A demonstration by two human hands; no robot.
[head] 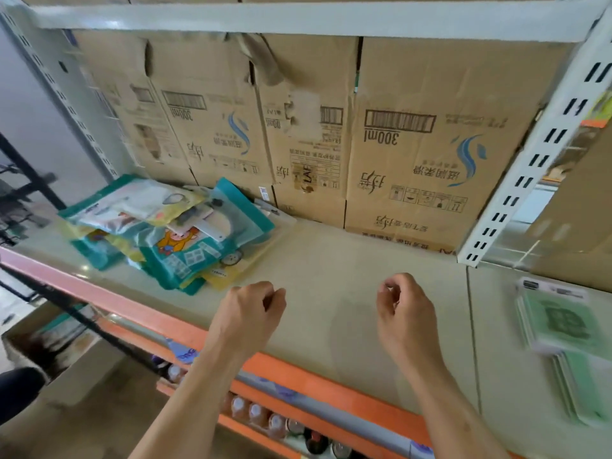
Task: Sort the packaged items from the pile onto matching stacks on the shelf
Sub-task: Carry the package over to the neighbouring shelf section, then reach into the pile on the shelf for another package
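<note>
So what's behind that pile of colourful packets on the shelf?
Brown cardboard boxes stand behind the pile of packets, lined along the back of the shelf. The pile covers the bottom of the left boxes, so anything tucked there can't be seen.

Two arms were in shot, and bare is the word: the left hand (251, 313) and right hand (404, 313) were bare, and the left forearm (192, 392) and right forearm (443, 402) ran uncovered to the lower edge, slim at the wrists.
</note>
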